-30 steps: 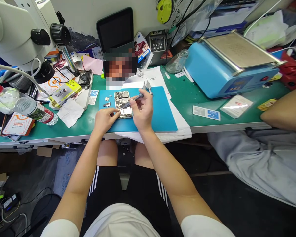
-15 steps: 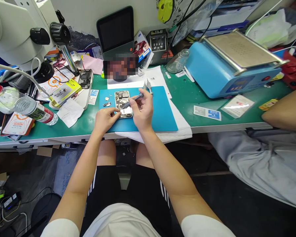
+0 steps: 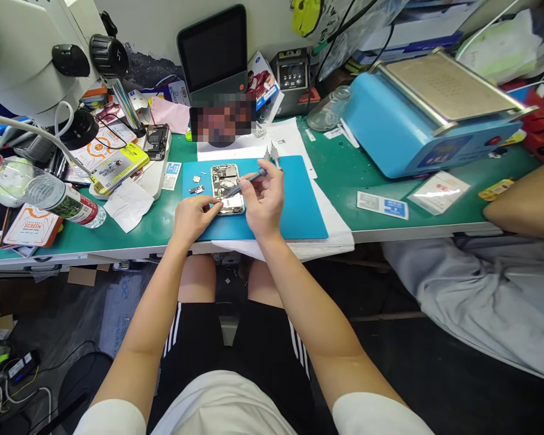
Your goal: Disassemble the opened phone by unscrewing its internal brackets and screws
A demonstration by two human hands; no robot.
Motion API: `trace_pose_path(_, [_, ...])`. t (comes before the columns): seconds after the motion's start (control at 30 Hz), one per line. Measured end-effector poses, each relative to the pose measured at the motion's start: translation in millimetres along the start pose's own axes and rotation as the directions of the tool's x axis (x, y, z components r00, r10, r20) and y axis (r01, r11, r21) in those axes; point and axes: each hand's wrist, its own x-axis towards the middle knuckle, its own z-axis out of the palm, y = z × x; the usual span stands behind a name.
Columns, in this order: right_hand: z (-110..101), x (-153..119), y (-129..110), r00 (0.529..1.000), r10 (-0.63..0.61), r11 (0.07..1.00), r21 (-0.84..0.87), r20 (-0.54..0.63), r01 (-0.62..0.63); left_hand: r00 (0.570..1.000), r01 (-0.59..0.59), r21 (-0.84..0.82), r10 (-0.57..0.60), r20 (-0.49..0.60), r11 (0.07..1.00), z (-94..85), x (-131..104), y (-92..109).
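An opened phone [image 3: 227, 181] with its inner parts showing lies on a blue mat [image 3: 299, 205]. My right hand [image 3: 265, 199] is closed around a grey, thin-tipped tool [image 3: 249, 182], whose tip reaches over the lower left of the phone. At the phone's lower left edge, my left hand [image 3: 196, 219] has thumb and index finger pinched together; whatever is between them is too small to name. Several small parts [image 3: 197, 189] lie on the mat left of the phone. More grey tools [image 3: 274, 155] stand just behind my right hand.
A blue machine [image 3: 426, 121] with a metal top is at the right, near another person's arm [image 3: 526, 199]. To the left are a microscope [image 3: 31, 54], a plastic bottle [image 3: 68, 199] and a phone on a white tray. A glass jar [image 3: 329, 109] lies behind the mat.
The view has shifted slightly. Both hands keep nearly the same place on the phone, and the tool in my right hand has tilted only a little.
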Motion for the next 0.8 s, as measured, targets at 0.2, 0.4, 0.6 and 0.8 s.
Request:
trace_pose_path(0.2, [0.0,0.0,-1.8,1.0,0.03,0.998,0.05,-0.003,-0.03,1.0,-0.002,-0.012,0.003,0.008,1.0,-1.1,-0.1,0.8])
trace_pose_path(0.4, [0.6,-0.8,-1.3,0.998,0.062,0.996,0.062,-0.012,-0.062,1.0,-0.004,-0.006,0.004,0.007,1.0,-1.8,0.2,1.2])
trace_pose_path(0.6, [1.0,-0.1,2.0,1.0,0.013,0.997,0.073,0.002,-0.013,1.0,-0.007,0.017,0.006,0.006,1.0,-1.7,0.4,0.7])
trace_pose_path(0.8, [1.9,-0.2,1.6,0.999,0.036,0.986,0.164,-0.022,-0.032,1.0,-0.004,0.041,0.003,0.016,0.999,-2.8,-0.2,1.8])
